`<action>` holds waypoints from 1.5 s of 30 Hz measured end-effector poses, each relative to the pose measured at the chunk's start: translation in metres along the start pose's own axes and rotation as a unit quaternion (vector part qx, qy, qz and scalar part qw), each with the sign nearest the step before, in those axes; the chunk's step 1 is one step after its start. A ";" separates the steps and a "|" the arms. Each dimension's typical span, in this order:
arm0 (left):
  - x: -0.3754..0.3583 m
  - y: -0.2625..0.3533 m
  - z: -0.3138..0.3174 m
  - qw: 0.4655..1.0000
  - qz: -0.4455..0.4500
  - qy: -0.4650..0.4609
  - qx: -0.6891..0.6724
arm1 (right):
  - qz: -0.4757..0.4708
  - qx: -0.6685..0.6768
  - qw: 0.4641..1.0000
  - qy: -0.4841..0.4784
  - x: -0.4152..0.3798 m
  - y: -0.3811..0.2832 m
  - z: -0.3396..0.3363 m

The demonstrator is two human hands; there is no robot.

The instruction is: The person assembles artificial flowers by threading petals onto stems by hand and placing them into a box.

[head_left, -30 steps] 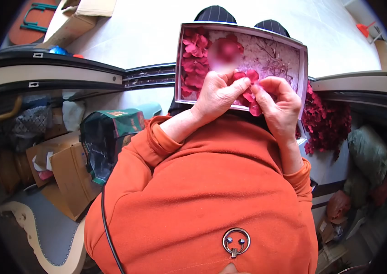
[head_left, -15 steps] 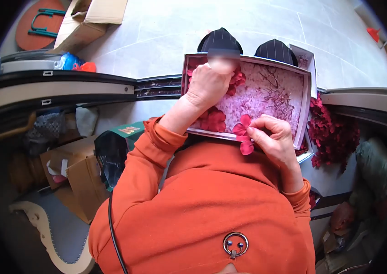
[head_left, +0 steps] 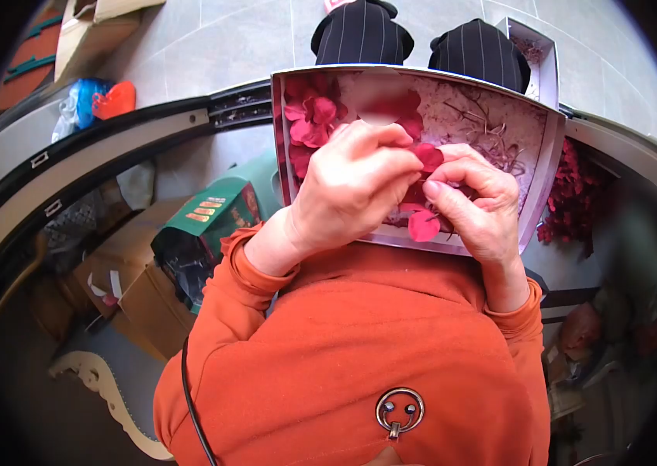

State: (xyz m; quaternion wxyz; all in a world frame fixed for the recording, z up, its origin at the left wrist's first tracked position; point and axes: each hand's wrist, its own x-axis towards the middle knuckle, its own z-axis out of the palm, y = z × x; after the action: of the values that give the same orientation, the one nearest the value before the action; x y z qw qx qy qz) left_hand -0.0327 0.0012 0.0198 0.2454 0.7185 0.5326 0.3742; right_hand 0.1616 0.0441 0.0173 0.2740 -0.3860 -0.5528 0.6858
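A shallow white-edged box point(head_left: 552, 147) rests across my lap, with pink shredded filling, thin dark stems point(head_left: 491, 132) and red petal flowers point(head_left: 313, 116) at its left side. Over the box's near part, my right hand point(head_left: 476, 194) pinches a red flower piece point(head_left: 424, 225) whose petals hang below the fingers. My left hand point(head_left: 359, 179) is beside it, its fingers bent together at the upper petals of the same piece; what lies between those fingertips is hidden.
A bunch of dark red flowers point(head_left: 573, 194) lies right of the box. A green box point(head_left: 208, 213) and a cardboard box point(head_left: 150, 303) stand at left. Door tracks point(head_left: 243, 106) run across both sides. A smaller white box point(head_left: 546, 70) is behind.
My left hand has moved from the box's upper left to meet my right hand. The flower piece is now between both hands, and the view has shifted closer to the box.
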 end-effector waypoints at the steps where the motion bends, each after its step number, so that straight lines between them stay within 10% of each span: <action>1: -0.002 -0.001 0.002 0.996 -0.056 0.006 -0.064 | 0.008 0.000 1.000 -0.005 0.002 0.001 0.000; 6: -0.013 -0.008 0.011 0.899 -0.248 -0.030 -0.360 | -0.033 -0.011 0.999 -0.015 0.007 0.000 0.000; 17: -0.015 -0.001 0.011 0.830 -0.375 0.031 -0.412 | -0.114 -0.129 0.983 0.065 -0.001 0.007 0.007; 24: -0.016 0.001 0.019 0.835 -0.358 0.036 -0.416 | -0.285 -0.315 0.897 0.122 0.003 0.011 0.018; 45: -0.018 0.004 0.024 0.874 -0.327 0.040 -0.358 | -0.292 -0.322 0.894 0.108 0.005 0.016 0.020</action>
State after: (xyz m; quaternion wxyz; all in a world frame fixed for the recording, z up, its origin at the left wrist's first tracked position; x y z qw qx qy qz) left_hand -0.0143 -0.0158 0.0036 0.5729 0.3509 0.5760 0.4657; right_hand 0.1424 0.0336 0.0024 0.3807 -0.3465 -0.7979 0.3136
